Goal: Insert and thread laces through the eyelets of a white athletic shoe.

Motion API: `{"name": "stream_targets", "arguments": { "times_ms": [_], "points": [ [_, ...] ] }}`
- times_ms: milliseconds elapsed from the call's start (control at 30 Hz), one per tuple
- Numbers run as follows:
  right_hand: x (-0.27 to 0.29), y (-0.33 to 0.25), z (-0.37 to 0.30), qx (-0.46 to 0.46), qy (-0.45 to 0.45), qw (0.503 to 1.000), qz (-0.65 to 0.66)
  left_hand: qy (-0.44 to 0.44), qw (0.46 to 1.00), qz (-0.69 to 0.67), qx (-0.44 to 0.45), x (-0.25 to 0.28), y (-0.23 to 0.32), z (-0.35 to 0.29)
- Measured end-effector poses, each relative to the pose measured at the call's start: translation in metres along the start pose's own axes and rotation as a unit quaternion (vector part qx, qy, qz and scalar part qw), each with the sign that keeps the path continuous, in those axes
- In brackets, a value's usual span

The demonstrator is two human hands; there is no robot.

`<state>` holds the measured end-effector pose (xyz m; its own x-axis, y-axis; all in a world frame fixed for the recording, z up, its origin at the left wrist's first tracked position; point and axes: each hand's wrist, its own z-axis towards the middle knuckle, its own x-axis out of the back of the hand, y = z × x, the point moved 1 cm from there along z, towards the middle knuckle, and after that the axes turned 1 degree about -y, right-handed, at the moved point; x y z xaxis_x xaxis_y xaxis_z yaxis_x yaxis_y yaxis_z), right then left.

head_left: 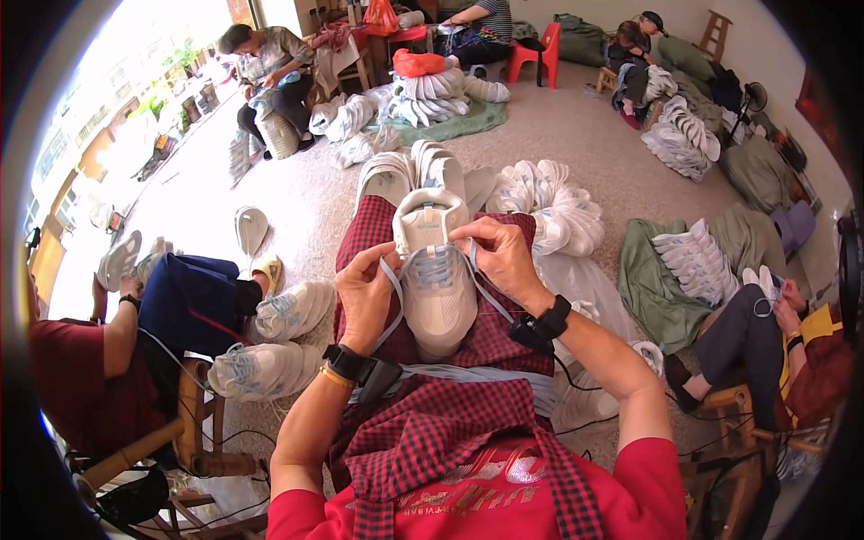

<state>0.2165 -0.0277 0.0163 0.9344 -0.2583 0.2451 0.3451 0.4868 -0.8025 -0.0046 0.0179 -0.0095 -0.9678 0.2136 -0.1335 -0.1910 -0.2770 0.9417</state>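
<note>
A white sneaker [441, 315] rests on my lap, its toe toward me and its tongue standing up at the far end. Pale blue-grey shoelace [432, 267] criss-crosses its front. My left hand [366, 290] pinches the lace beside the left edge of the shoe opening, and a length of it hangs down in a curve. On the other side, my right hand [504, 261] is closed with finger and thumb on the lace at the upper right eyelets. Across my checked apron [378, 441] lies a bundle of loose grey-blue laces [495, 376], nearer to me than the shoe.
Beyond my knees stand nested white shoes [387, 175], with more stacked at right [567, 211]. Laced shoes [270, 369] sit left, near a seated person [99, 360]. Another person [801, 351] sits at right by a green sack [652, 288]. Several people work farther back.
</note>
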Motion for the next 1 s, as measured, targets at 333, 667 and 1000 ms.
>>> {"name": "stream_targets", "arguments": {
  "times_ms": [333,667,1000],
  "points": [
    [-0.008,-0.02,0.006,0.051,-0.021,0.994,-0.097,0.024,0.996,0.072,-0.055,-0.006,0.005,-0.005],
    [0.001,-0.032,0.027,0.049,-0.121,0.98,-0.152,0.033,0.974,0.178,-0.134,-0.009,0.01,0.0],
    [0.011,-0.042,0.048,0.099,-0.23,0.927,-0.279,-0.111,0.966,0.209,-0.103,-0.006,0.034,0.019]
  ]
}}
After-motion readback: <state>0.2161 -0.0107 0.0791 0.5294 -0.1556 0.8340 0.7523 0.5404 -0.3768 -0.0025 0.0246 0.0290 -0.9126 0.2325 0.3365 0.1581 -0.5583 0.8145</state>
